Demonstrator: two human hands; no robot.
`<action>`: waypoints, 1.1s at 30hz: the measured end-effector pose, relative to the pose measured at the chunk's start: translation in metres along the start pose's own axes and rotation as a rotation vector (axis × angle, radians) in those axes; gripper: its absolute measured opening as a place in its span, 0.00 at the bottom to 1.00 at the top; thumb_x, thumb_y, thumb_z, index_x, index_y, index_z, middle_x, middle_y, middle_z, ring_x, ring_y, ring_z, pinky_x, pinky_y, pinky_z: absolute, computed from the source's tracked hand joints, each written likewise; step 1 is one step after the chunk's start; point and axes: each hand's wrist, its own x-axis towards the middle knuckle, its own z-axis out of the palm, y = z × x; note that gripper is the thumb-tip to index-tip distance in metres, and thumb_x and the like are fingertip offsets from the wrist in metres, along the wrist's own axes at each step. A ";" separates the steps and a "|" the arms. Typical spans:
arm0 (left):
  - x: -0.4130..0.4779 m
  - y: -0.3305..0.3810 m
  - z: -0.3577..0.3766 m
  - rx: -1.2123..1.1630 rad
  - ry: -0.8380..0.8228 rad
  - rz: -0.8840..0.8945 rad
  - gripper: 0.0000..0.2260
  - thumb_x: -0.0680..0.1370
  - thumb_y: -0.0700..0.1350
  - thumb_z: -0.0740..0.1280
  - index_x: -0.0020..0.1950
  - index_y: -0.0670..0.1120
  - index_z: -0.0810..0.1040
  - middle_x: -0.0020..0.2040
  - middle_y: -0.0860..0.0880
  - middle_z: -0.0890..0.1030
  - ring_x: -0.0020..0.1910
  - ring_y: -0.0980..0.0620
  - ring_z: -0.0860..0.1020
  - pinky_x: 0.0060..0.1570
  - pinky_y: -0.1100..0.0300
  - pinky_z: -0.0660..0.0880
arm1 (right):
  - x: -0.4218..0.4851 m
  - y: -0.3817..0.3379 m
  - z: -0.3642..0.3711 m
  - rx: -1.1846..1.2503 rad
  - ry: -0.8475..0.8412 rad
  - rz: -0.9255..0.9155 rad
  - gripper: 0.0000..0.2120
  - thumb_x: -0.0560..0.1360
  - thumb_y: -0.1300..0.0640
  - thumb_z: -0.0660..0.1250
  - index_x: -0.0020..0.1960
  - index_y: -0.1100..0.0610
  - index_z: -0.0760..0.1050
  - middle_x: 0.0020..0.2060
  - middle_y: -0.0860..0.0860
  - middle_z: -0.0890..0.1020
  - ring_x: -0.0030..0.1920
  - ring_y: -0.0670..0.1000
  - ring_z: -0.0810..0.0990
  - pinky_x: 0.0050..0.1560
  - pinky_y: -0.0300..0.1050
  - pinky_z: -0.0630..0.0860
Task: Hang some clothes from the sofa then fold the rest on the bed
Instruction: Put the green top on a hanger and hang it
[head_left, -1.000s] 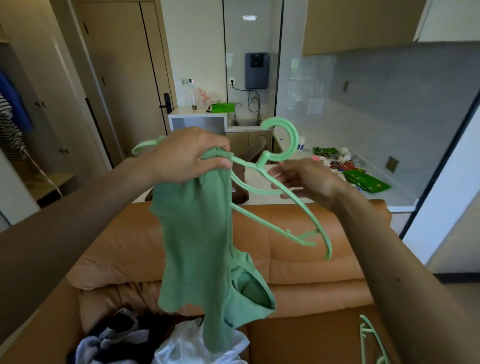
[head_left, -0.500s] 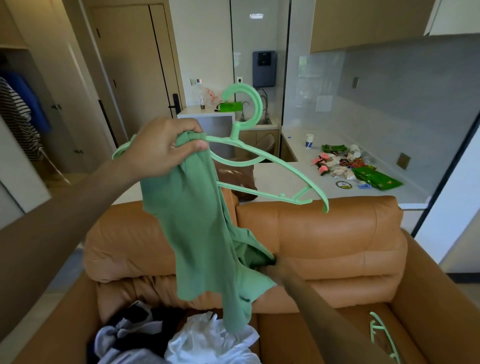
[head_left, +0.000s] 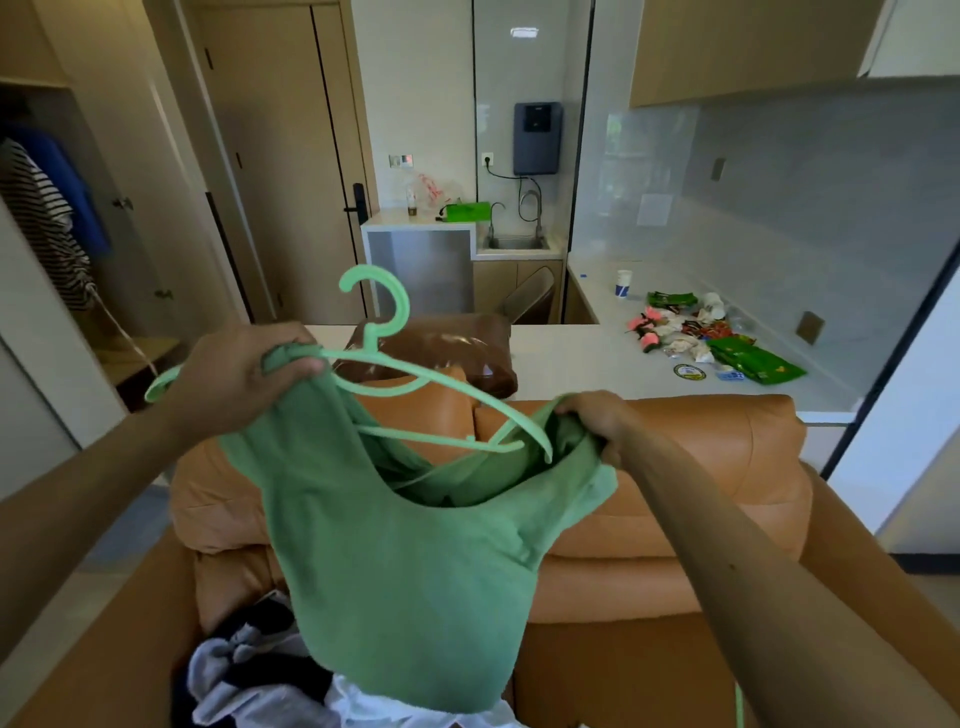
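Note:
A green sleeveless top (head_left: 405, 571) hangs in front of me over the orange sofa (head_left: 675, 467). My left hand (head_left: 239, 374) grips one shoulder of the top together with the left arm of a light green plastic hanger (head_left: 395, 374). The hanger's hook points up and its right arm reaches into the top's neck opening. My right hand (head_left: 597, 421) grips the top's other shoulder and holds it up beside the hanger's right end. A pile of dark, grey and white clothes (head_left: 270, 675) lies on the sofa seat below.
Behind the sofa runs a white counter (head_left: 582, 358) with a brown bag (head_left: 441, 348), snack packets (head_left: 727, 348) and a paper cup. A sink and a door stand further back. Striped and blue clothes (head_left: 47, 223) hang in a wardrobe at the left.
My right hand has come up from low inside the top to its right shoulder, spreading the neck opening. The hanger has dropped lower and its right arm now sits in that opening.

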 end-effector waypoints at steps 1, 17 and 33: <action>-0.005 0.001 0.004 0.000 0.007 0.001 0.17 0.79 0.64 0.59 0.50 0.54 0.80 0.42 0.57 0.82 0.40 0.53 0.80 0.38 0.51 0.76 | -0.003 -0.009 -0.001 -0.038 0.010 -0.032 0.05 0.79 0.62 0.64 0.46 0.63 0.75 0.42 0.62 0.80 0.39 0.59 0.79 0.40 0.50 0.79; -0.012 0.060 0.054 -0.039 0.232 -0.156 0.13 0.79 0.56 0.62 0.50 0.49 0.81 0.43 0.52 0.82 0.38 0.55 0.74 0.37 0.66 0.66 | -0.045 -0.089 0.013 -0.373 -0.009 -0.635 0.05 0.77 0.58 0.70 0.49 0.56 0.74 0.40 0.54 0.76 0.41 0.52 0.75 0.42 0.44 0.72; 0.010 0.034 0.031 -0.220 0.364 -0.228 0.13 0.80 0.56 0.63 0.49 0.49 0.80 0.40 0.51 0.81 0.39 0.55 0.78 0.39 0.52 0.76 | -0.043 -0.080 -0.025 -0.893 0.274 -1.155 0.25 0.69 0.35 0.68 0.60 0.49 0.76 0.53 0.44 0.75 0.55 0.48 0.72 0.57 0.53 0.69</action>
